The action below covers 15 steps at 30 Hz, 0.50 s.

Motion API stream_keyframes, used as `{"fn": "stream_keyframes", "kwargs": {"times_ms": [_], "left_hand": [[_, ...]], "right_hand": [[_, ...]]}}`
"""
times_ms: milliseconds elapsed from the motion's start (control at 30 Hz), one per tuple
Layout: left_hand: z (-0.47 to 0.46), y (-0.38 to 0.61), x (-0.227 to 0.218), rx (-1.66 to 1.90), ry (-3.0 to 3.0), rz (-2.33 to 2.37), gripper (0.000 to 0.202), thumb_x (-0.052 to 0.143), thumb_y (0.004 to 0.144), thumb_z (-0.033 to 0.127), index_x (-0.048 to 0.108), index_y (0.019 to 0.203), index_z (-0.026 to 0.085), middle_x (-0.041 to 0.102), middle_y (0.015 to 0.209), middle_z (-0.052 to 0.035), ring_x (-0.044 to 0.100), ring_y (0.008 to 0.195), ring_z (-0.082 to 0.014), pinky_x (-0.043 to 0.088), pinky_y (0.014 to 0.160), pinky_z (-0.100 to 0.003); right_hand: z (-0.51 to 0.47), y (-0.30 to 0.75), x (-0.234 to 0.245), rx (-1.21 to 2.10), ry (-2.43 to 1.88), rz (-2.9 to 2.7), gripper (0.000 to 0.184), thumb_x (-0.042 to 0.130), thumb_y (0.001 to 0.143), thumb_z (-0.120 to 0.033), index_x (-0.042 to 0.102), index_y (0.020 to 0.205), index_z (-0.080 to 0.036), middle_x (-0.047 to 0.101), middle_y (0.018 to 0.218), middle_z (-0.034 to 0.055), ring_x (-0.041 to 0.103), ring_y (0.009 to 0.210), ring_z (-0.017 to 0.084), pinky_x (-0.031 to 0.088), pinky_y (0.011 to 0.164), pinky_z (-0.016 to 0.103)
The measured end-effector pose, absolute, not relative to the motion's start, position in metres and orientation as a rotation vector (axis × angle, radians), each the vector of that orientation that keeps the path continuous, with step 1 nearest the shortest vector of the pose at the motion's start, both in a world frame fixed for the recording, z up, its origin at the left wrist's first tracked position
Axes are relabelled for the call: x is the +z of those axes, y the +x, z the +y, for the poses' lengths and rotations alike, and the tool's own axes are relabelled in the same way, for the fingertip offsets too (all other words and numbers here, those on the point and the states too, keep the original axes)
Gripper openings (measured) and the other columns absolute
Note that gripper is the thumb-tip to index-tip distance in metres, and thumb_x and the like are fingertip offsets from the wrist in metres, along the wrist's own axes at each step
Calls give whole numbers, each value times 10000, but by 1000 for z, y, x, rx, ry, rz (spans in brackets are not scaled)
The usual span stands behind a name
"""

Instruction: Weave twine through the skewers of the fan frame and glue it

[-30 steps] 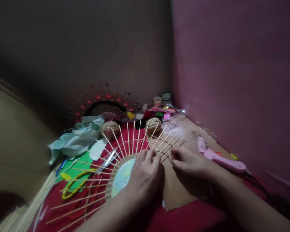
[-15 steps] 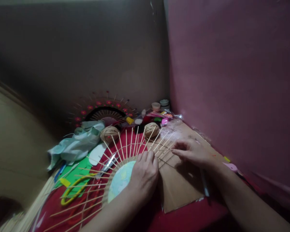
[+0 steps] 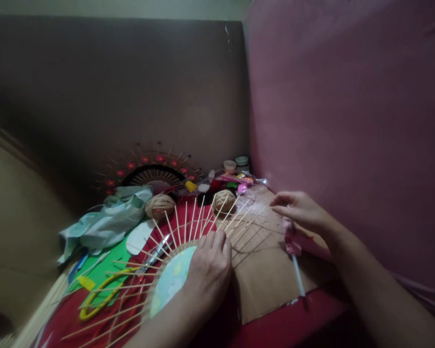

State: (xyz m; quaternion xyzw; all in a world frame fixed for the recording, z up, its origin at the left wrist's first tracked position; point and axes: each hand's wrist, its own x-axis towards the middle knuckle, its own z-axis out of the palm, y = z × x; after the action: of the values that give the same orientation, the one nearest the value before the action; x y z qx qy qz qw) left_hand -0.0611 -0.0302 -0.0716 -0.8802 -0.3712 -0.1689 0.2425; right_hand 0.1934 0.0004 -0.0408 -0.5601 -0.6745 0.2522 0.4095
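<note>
My left hand (image 3: 210,266) lies over the right part of a round woven piece (image 3: 172,273) with a pale blue-green centre, its fingers curled over the rim where thin wooden sticks (image 3: 179,227) fan outward. Brown twine (image 3: 199,221) runs across the sticks. To the right of them, my right hand (image 3: 302,210) is raised over the cardboard, thumb and forefinger pinched at what looks like the twine's thin strand. One twine ball (image 3: 160,207) sits behind the sticks at left, another twine ball (image 3: 224,201) behind them at right. Yellow-handled scissors (image 3: 105,296) lie partly beneath the sticks.
Cardboard (image 3: 264,285) lies on the red cloth (image 3: 271,328), with a glue-gun-like pink tool (image 3: 293,241) on it. Green sheets (image 3: 118,261) and pale fabric (image 3: 108,220) are at left. A flower-trimmed stick piece (image 3: 152,169) leans on the back wall; small cups (image 3: 229,166) stand in the corner.
My right hand has drawn away to the right and slightly upward from the sticks, uncovering the pink tool. My left hand keeps its hold. The whole view has shifted a little.
</note>
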Motion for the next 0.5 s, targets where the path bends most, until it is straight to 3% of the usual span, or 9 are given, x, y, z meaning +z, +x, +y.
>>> {"fn": "stream_keyframes", "kwargs": {"times_ms": [200,400,500], "left_hand": [[-32,-61,-73,-474,-2408,-1017,177,410,763,32,558,813,115,529,849,-99,461,762,-215,445,676,-375],[-35,-62,-71,-498,-2404,-1007,174,408,767,37,558,800,119,525,854,-98,456,764,-211,444,678,-368],[-35,-62,-66,-512,-2407,-1001,155,420,778,48,558,790,118,524,847,-100,456,774,-217,442,681,-369]], "right_hand": [[21,195,-40,519,-1449,-1731,148,531,697,-217,650,760,-156,650,747,25,568,723,148,419,682,268],[22,187,-48,775,-1677,-1635,199,512,680,-194,646,812,-128,594,577,6,485,446,101,328,442,222],[17,182,-52,833,-1716,-1721,174,521,674,-188,654,769,-132,543,489,-10,448,401,99,296,415,224]]}}
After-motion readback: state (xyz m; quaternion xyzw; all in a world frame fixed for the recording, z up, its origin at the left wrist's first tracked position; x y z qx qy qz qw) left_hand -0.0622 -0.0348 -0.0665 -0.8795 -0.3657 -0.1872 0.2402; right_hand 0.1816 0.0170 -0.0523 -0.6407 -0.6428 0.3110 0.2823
